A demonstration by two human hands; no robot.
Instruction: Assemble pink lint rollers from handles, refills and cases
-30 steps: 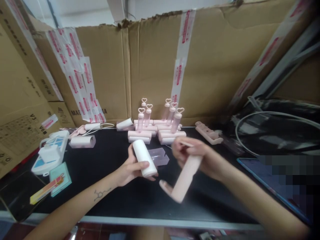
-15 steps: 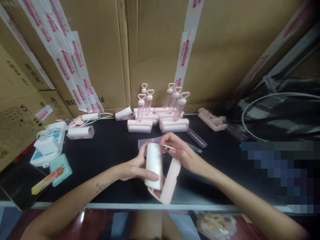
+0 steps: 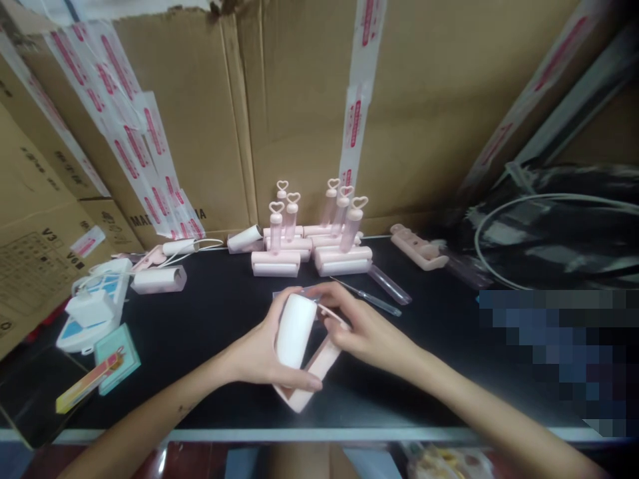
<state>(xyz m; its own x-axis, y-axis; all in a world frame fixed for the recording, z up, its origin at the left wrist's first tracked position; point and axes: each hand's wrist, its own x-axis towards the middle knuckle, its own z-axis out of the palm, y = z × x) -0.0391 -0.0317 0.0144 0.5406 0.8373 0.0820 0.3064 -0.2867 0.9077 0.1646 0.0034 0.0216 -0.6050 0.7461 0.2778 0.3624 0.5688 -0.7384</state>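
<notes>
My left hand point(image 3: 257, 349) is wrapped round a white lint roll point(image 3: 295, 332), its thumb lying across the lower part of a pale pink plastic roller holder point(image 3: 319, 366). The roll stands tilted inside the angled holder, its top leaning right. My right hand point(image 3: 367, 326) pinches the holder's upper end, close to the top of the roll. How the roll and holder meet is partly hidden by my fingers. Behind my hands, several finished-looking pink lint rollers point(image 3: 344, 256) stand with clear handles and heart-shaped loops.
Right of centre lie a screwdriver point(image 3: 372, 299) and a clear plastic tube point(image 3: 392, 285). Another pink holder point(image 3: 417, 247) lies farther back. At left are a power strip point(image 3: 112, 279), loose rolls point(image 3: 158, 279) and a teal box point(image 3: 120, 359). Cardboard point(image 3: 299, 100) walls the back.
The roll has tilted to the right and the pink holder has swung closer about it. My left thumb now lies over the holder. The screwdriver shows more fully, and the view has shifted slightly.
</notes>
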